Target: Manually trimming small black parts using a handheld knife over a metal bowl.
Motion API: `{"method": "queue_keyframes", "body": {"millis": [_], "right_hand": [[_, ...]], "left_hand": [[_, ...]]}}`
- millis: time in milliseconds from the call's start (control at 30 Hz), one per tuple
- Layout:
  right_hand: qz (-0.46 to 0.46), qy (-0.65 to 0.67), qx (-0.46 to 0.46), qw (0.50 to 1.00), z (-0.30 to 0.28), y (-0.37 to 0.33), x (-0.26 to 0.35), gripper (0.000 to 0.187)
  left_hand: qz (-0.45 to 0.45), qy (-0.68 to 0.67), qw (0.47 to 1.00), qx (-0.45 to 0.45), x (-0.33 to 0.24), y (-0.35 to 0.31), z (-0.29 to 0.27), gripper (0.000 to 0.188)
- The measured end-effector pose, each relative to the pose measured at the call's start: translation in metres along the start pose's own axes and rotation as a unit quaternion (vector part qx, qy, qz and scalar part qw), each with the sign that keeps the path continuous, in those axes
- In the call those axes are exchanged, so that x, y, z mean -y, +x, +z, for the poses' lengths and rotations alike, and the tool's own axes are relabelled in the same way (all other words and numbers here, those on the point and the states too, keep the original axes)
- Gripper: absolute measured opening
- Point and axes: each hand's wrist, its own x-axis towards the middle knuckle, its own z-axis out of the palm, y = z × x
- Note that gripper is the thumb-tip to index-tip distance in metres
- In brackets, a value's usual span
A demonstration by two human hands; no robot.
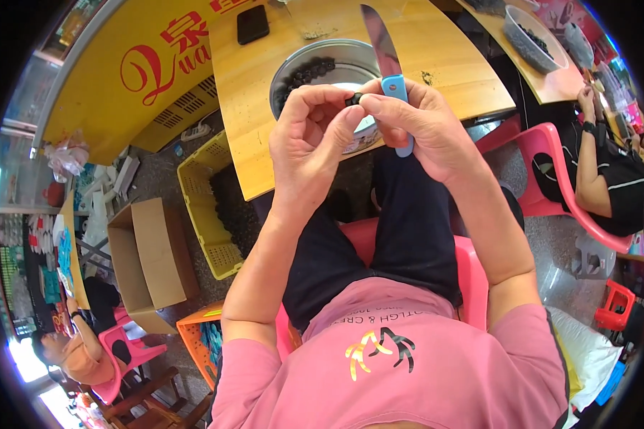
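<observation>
In front of my chest, my left hand (309, 132) pinches a small, dark, rounded piece (355, 99) between thumb and fingers; its exact kind is too small to tell. My right hand (426, 129) is closed around the blue handle of a knife (384, 46), its broad blade pointing up and away from me. The right thumb presses close to the dark piece. Beneath both hands stands a round metal bowl (356, 58), with a heap of similar dark pieces (311, 71) on its left side. My fingers hide part of the bowl.
The bowl stands on a wooden table (451, 64), with a black phone (252, 26) at the far left. A yellow crate (200, 175) of dark pieces and a cardboard box (161, 250) stand left on the floor. One person (597, 161) sits right by a pink chair (544, 171), another (86, 350) far left.
</observation>
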Motion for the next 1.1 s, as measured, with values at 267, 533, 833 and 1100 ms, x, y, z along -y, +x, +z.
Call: {"method": "queue_keyframes", "body": {"millis": [267,533,833,1100], "right_hand": [[-0.017,-0.054,0.036,0.998,-0.015,-0.009,0.005,0.023],[-0.033,-0.09,0.016,0.995,-0.011,-0.008,0.007,0.024],[-0.331,-0.419,-0.054,0.844,-0.015,-0.01,-0.01,0.019],[-0.387,-0.515,-0.041,0.764,-0.019,-0.01,-0.02,0.017]], "left_hand": [[-0.056,-0.099,0.993,0.027,0.01,-0.006,-0.002,0.021],[-0.08,0.005,0.997,-0.023,0.003,-0.012,0.009,0.022],[-0.062,-0.005,0.997,-0.038,0.019,-0.015,-0.001,0.017],[-0.057,-0.051,0.997,-0.019,0.017,-0.015,0.004,0.018]]}}
